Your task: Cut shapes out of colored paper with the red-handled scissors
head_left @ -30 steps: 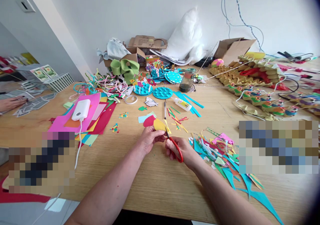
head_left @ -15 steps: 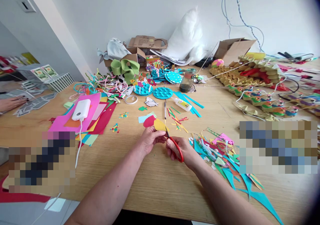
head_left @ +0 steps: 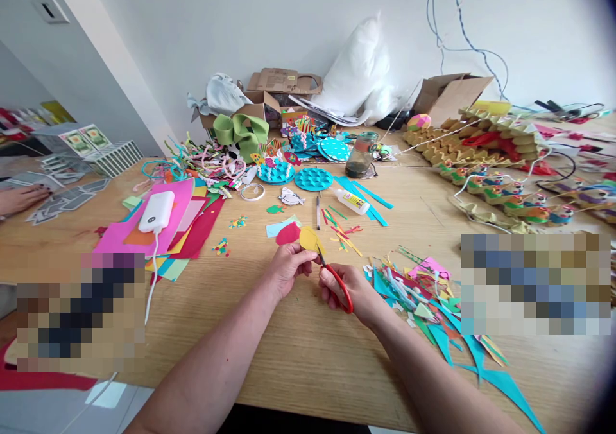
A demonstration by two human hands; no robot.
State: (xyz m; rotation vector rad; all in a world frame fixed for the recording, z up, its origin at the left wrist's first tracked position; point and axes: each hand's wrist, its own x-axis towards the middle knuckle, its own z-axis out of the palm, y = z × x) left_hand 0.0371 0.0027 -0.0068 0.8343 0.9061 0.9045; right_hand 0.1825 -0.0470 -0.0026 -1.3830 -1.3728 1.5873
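Head view: scissors (head_left: 343, 284) meet yellow paper (head_left: 308, 237) just below the centre of the frame.
The left hand (head_left: 287, 271) pinches the yellow paper's lower edge between thumb and fingers; the right hand (head_left: 353, 289) is curled round the scissors' red handles, blades at the paper's right edge. Red paper (head_left: 287, 234) shows just left of the yellow; whether it is held, I cannot tell. Slightly above, 1 pen (head_left: 317, 214) and 1 glue bottle (head_left: 353, 201); lower right, scraps (head_left: 440, 341).
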